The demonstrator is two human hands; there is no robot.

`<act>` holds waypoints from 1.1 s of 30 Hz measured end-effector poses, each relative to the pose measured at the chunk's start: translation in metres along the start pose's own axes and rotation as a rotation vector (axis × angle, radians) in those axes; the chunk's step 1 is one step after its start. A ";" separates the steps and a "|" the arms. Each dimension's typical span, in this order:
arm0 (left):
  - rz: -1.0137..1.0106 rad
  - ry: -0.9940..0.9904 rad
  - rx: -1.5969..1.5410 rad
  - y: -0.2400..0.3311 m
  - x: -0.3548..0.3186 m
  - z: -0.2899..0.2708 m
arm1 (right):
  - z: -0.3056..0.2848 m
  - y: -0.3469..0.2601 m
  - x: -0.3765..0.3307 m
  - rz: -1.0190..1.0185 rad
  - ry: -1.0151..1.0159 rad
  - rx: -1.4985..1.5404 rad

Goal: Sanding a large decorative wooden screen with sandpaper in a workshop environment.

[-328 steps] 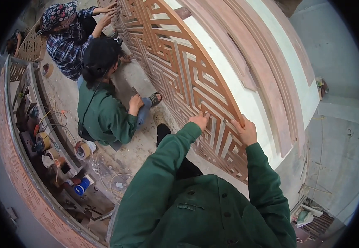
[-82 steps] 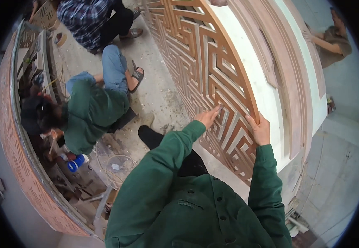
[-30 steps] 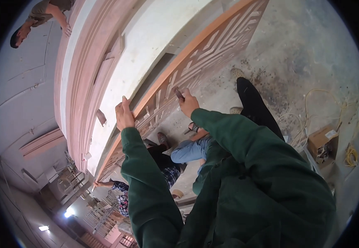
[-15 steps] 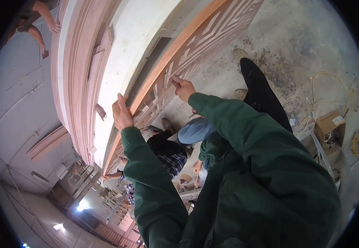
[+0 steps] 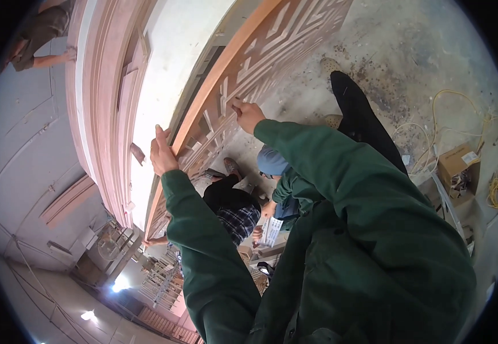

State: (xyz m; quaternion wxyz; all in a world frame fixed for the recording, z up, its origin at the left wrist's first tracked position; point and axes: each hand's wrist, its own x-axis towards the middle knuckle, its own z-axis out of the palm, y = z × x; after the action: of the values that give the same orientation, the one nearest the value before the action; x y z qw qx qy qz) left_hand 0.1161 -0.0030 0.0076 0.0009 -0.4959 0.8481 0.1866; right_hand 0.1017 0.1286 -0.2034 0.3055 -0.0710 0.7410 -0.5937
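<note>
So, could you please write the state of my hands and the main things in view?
Wooden fretwork panel: standing on its edge
Left hand: gripping the panel's upper edge
Right hand: curled around a small dark piece, kind unclear
Cardboard box: open, with contents showing
Yellow cord beside the box: coiled
Two lamps: lit

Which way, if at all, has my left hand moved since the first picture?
Yes: judged against the lattice panel, your left hand has moved from its openwork face to its orange-brown edge.
</note>
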 end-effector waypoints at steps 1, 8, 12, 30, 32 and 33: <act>0.035 0.001 -0.009 -0.003 0.001 0.001 | -0.002 0.001 -0.002 -0.018 0.020 -0.018; -0.075 -0.143 -0.098 -0.003 0.002 -0.001 | -0.004 -0.012 0.005 -0.039 0.052 -0.115; -0.073 -0.144 -0.088 -0.008 0.006 -0.007 | -0.004 -0.011 -0.009 -0.049 0.003 -0.102; -0.111 -0.157 -0.184 -0.007 0.009 -0.002 | -0.010 -0.007 0.002 -0.089 -0.006 -0.165; -0.120 -0.166 -0.196 -0.014 0.013 -0.006 | -0.009 -0.009 -0.014 -0.100 0.032 -0.142; -0.122 -0.160 -0.195 -0.019 0.015 -0.009 | -0.010 -0.009 -0.022 -0.092 -0.037 -0.073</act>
State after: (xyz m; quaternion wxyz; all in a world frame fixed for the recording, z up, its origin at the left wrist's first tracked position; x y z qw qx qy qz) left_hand 0.1260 -0.0264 0.0073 0.0316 -0.5278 0.7915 0.3065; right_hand 0.1117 0.1446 -0.1856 0.2888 -0.1269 0.7522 -0.5785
